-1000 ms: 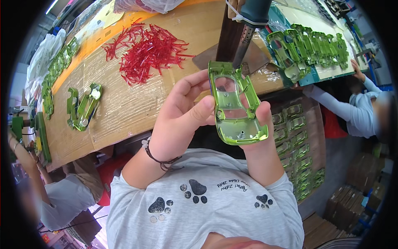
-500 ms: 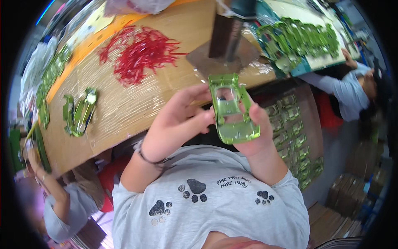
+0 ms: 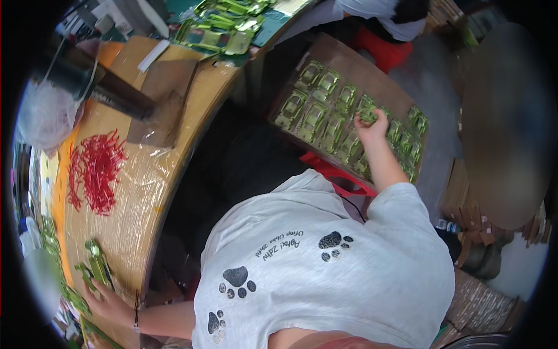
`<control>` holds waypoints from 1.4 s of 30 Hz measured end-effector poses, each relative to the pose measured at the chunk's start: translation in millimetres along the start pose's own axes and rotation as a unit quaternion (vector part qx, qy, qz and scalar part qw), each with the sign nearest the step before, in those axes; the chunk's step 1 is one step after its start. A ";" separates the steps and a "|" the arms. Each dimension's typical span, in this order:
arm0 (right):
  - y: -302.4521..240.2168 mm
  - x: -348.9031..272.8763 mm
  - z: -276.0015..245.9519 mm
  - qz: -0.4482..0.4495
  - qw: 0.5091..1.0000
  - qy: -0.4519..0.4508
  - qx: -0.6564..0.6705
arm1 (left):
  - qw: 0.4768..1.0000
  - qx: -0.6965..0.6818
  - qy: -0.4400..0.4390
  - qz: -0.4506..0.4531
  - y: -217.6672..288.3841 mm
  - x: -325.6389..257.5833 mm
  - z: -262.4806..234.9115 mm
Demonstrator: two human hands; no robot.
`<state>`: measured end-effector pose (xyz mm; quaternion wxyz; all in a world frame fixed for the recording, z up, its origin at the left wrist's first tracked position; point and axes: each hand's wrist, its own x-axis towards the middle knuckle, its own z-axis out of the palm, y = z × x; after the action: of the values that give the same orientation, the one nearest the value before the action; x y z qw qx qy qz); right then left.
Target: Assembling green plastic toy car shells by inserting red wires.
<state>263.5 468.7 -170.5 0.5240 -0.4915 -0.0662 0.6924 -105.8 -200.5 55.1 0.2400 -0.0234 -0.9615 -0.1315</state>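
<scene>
My right hand [image 3: 372, 127] is stretched over a brown board [image 3: 322, 49] beside the table, its fingers closed around a green toy car body [image 3: 367, 114]. Rows of similar clear-green car bodies [image 3: 314, 119] lie on that board beneath and around the hand. On the table's near left part, my left hand [image 3: 111, 305] has its fingers apart, right by a loose green plastic car part [image 3: 85, 273]. Just beyond it lies another green car part [image 3: 99, 263]. Whether the left fingertips press on the nearer part is hard to see.
A heap of red strips [image 3: 99, 171] lies on the wrapped tabletop [image 3: 136, 215]. A dark post [image 3: 116, 90] stands on a brown base plate. More green parts [image 3: 224, 32] fill a teal tray at the far end. A co-worker [image 3: 381, 14] sits beyond the board, near a red stool.
My body has turned right. The car body held before me between both hands is gone from there; my right hand has gone out to the board, my left to the table parts.
</scene>
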 end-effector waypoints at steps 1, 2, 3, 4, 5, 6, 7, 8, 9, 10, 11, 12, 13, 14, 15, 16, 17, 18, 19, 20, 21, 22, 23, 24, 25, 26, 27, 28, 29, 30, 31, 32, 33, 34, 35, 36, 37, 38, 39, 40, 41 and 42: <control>-20.1 22.6 -9.7 -0.038 0.999 0.025 0.012 | 1.000 -0.007 0.001 0.009 -24.3 4.6 2.1; -37.9 54.0 -23.5 -0.064 0.997 -0.004 0.033 | 0.998 -0.022 -0.028 -0.043 -60.8 1.1 13.2; -58.1 83.2 -38.1 -0.070 0.997 -0.002 0.039 | 0.993 -0.036 -0.059 -0.092 -77.5 -1.2 19.2; -77.8 107.7 -50.9 -0.077 0.995 0.010 0.057 | 0.993 -0.042 -0.061 -0.086 -82.2 -3.9 21.4; -97.2 118.3 -61.9 -0.085 0.993 0.022 0.075 | 0.993 -0.049 -0.078 -0.071 -84.4 -4.1 27.1; -104.4 120.1 -64.6 -0.084 0.993 0.022 0.077 | 0.993 -0.049 -0.089 -0.059 -79.4 -5.5 24.1; -111.3 122.2 -67.1 -0.092 0.993 0.024 0.076 | 0.993 -0.049 -0.086 -0.058 -73.6 -5.0 22.5; -119.0 124.7 -68.9 -0.101 0.992 0.026 0.074 | 0.992 -0.049 -0.091 -0.068 -67.3 -3.8 20.9; -128.4 133.4 -76.1 -0.100 0.992 0.024 0.073 | 0.991 -0.048 -0.097 -0.080 -62.5 -4.9 17.9; -142.3 143.4 -92.6 -0.081 0.993 0.024 0.078 | 0.991 -0.052 -0.100 -0.079 -62.2 0.0 23.1; -150.1 150.8 -104.2 -0.058 0.995 0.025 0.082 | 0.989 -0.046 -0.122 -0.065 -65.7 6.5 28.2; -147.0 154.5 -105.8 -0.077 0.995 0.034 0.060 | 0.988 -0.034 -0.139 -0.058 -70.2 5.4 24.4; -139.1 156.9 -104.0 -0.067 0.996 0.028 0.054 | 0.988 -0.026 -0.135 -0.067 -66.6 1.3 17.4; -131.0 157.6 -103.1 -0.091 0.993 0.054 0.044 | 0.984 -0.032 -0.146 -0.100 -61.2 -0.9 15.1; -117.3 158.8 -96.2 -0.111 0.991 0.072 0.030 | 0.978 -0.036 -0.151 -0.141 -58.7 -6.9 7.8; -104.6 160.6 -94.0 -0.135 0.986 0.079 -0.052 | 0.988 -0.046 -0.131 -0.074 -67.6 -9.2 8.9; -96.1 159.5 -95.8 -0.160 0.975 0.081 -0.134 | 0.992 -0.052 -0.110 -0.009 -72.9 -9.6 10.2; -84.7 158.6 -96.9 -0.171 0.961 0.098 -0.194 | 0.987 -0.091 -0.119 -0.054 -45.2 -12.4 10.4; -45.9 135.8 -75.2 -0.181 0.941 0.087 -0.271 | 0.991 -0.078 -0.108 -0.015 -50.6 -17.7 0.7; -24.6 120.3 -66.1 -0.213 0.921 0.019 -0.326 | 0.994 -0.059 -0.093 -0.010 -32.4 -21.3 2.9; 3.3 95.1 -53.6 -0.217 0.906 -0.059 -0.360 | 0.986 -0.113 -0.121 -0.026 -18.7 -21.1 4.6; 23.5 61.5 -34.0 -0.207 0.882 -0.117 -0.407 | 0.985 -0.139 -0.099 -0.016 -3.1 -26.1 16.3; 45.1 23.6 -18.3 -0.192 0.855 -0.170 -0.450 | 0.993 -0.076 -0.087 0.021 11.0 -21.5 16.9; 64.6 -10.8 -6.7 -0.241 0.798 -0.259 -0.488 | 0.994 -0.048 -0.058 0.075 12.5 -18.9 24.6; 81.8 -44.0 7.8 -0.291 0.730 -0.343 -0.514 | 0.994 -0.060 -0.059 0.067 30.7 -18.2 23.4; 93.1 -82.3 29.8 -0.381 0.599 -0.471 -0.523 | 0.994 -0.060 -0.040 0.086 34.8 -20.3 27.1; 99.6 -121.2 52.6 -0.461 0.449 -0.577 -0.503 | 0.994 -0.056 -0.031 0.093 39.5 -24.0 26.2; 112.9 -156.6 72.1 -0.480 0.380 -0.646 -0.456 | 0.993 -0.068 -0.017 0.097 46.0 -24.9 25.7; 123.7 -189.7 89.5 -0.494 0.309 -0.705 -0.405 | 0.992 -0.097 -0.028 0.081 53.2 -26.3 20.4; 132.6 -218.9 104.7 -0.466 0.289 -0.755 -0.361 | 0.989 -0.132 -0.040 0.049 52.8 -30.1 15.7; 140.4 -245.9 117.4 -0.439 0.268 -0.797 -0.318 | 0.984 -0.171 -0.052 0.019 50.5 -32.9 12.9; 146.6 -271.5 128.8 -0.434 0.255 -0.817 -0.281 | 0.985 -0.168 -0.047 0.011 49.2 -35.1 8.3; 153.1 -293.5 139.9 -0.431 0.243 -0.833 -0.246 | 0.975 -0.218 -0.039 0.007 48.7 -35.7 5.4; 162.6 -311.3 150.2 -0.441 0.255 -0.831 -0.224 | 0.964 -0.266 -0.031 0.005 46.3 -35.5 2.4; 173.7 -328.0 158.4 -0.449 0.269 -0.828 -0.202 | 0.965 -0.261 -0.029 0.003 37.9 -36.0 -1.1; 184.2 -346.2 167.1 -0.449 0.291 -0.811 -0.236 | 0.971 -0.239 -0.018 0.025 24.6 -33.1 -3.5; 194.4 -361.3 176.9 -0.448 0.312 -0.793 -0.269 | 0.975 -0.216 -0.007 0.047 11.8 -29.1 -7.0; 205.2 -372.2 186.7 -0.418 0.336 -0.791 -0.293 | 0.981 -0.168 0.000 0.096 0.2 -20.4 -13.4; 216.0 -379.9 195.5 -0.388 0.358 -0.788 -0.317 | 0.982 -0.165 0.000 0.096 -14.3 -14.7 -13.8; 226.8 -384.4 204.6 -0.389 0.359 -0.787 -0.316 | 0.993 -0.048 0.048 0.098 -29.9 -7.3 -9.4; 237.4 -388.8 213.4 -0.394 0.359 -0.760 -0.372 | 0.988 0.073 0.096 0.097 -48.5 -0.5 -5.5; 246.1 -392.0 218.0 -0.396 0.355 -0.732 -0.426 | 0.978 0.144 0.126 0.082 -75.6 2.3 6.4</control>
<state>-75.2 142.4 30.5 0.2030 0.1353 -0.8965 0.3697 -118.9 -271.8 32.4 0.3703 -0.0507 -0.9271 0.0267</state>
